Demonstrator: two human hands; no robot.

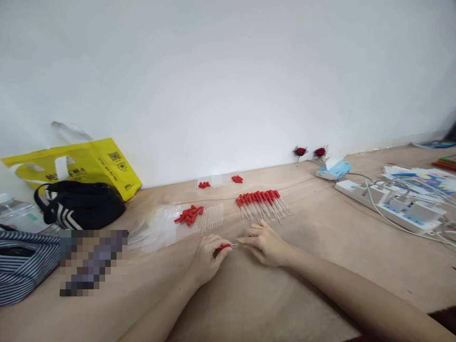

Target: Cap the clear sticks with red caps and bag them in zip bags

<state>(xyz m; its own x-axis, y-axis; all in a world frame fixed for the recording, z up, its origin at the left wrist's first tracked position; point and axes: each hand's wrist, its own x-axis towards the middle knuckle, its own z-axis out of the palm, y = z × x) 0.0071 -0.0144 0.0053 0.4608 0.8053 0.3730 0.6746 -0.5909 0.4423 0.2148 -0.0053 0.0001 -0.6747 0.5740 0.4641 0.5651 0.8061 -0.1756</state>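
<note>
Between finger and thumb of my left hand (205, 261) is a red dropper bulb (223, 247), partly covered by the fingers. My right hand (265, 244) pinches the far end of a thin clear tube (234, 245), whose other end meets the bulb. Just beyond my right hand lies a row of several droppers (261, 199), clear tubes with red bulbs on top. Past my left hand, loose red bulbs (190, 214) are heaped on a plastic bag, with a row of bare clear tubes (213, 217) beside them.
Near the wall lie two small groups of red bulbs (204, 185). On the left are a yellow bag (103, 166), a black pouch (85, 206) and a striped bag (24, 266). A power strip (392, 206) with cables, a tissue pack (334, 169) and papers (423, 183) occupy the right.
</note>
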